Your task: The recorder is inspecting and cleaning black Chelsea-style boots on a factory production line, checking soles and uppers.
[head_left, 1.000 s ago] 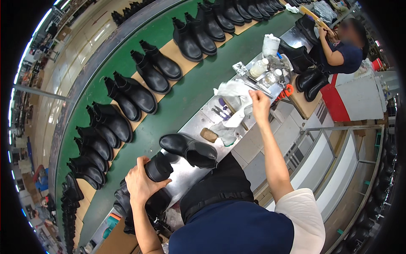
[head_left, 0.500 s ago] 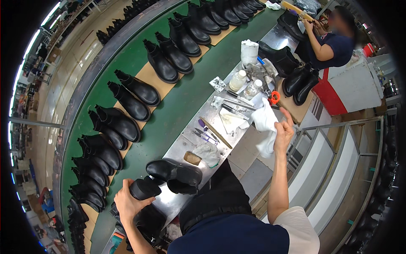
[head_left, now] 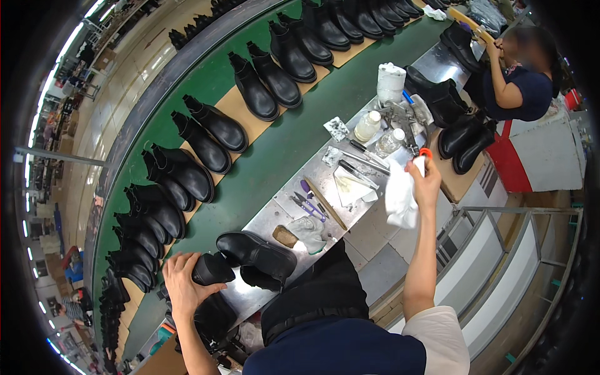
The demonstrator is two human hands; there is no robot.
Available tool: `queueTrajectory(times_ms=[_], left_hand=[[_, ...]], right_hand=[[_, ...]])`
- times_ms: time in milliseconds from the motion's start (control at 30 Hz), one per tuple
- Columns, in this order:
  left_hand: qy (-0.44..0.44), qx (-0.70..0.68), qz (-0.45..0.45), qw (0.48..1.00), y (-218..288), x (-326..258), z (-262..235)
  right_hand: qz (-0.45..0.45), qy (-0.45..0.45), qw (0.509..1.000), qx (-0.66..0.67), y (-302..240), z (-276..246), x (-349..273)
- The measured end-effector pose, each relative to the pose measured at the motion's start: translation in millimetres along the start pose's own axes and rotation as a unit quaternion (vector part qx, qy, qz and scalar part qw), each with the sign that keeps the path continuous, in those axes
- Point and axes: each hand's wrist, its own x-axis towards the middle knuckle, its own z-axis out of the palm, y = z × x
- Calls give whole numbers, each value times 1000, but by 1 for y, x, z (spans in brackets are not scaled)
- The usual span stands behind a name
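Observation:
My left hand point(head_left: 181, 284) is closed round the rounded end of a black boot point(head_left: 212, 269) at the left end of the metal bench. I cannot tell whether that end is toe or heel. Beside it a second black boot point(head_left: 265, 259) lies on its side, its opening toward me. Out to the right, my right hand point(head_left: 426, 182) pinches a white cloth point(head_left: 400, 199) that hangs down past the bench edge, slightly blurred. An orange-red ring point(head_left: 425, 152) shows just behind those fingers.
On the metal bench point(head_left: 259, 220) lie purple-handled snips point(head_left: 310, 206), a brown block point(head_left: 285, 236), pens and glass bottles point(head_left: 367, 126). Paired black boots point(head_left: 215, 128) line the green conveyor point(head_left: 262, 150). A co-worker point(head_left: 522, 81) handles a boot at far right. A metal rack point(head_left: 481, 262) stands at right.
My right hand's raised index finger has come down onto the cloth, which hangs more bunched. The scene has shifted slightly as my head turned. My left hand keeps its hold on the boot.

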Motion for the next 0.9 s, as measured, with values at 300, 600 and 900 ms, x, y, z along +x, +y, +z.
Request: queueTrajectory(times_ms=[300, 600, 900], left_hand=[[5, 54, -206, 977, 5, -15, 17], [35, -1, -154, 988, -19, -21, 13], [66, -50, -73, 994, -68, -44, 22]], right_hand=[[-199, 107, 946, -231, 31, 38, 59], [178, -1, 890, 420, 141, -26, 44], [-401, 112, 818, -396, -15, 67, 28]])
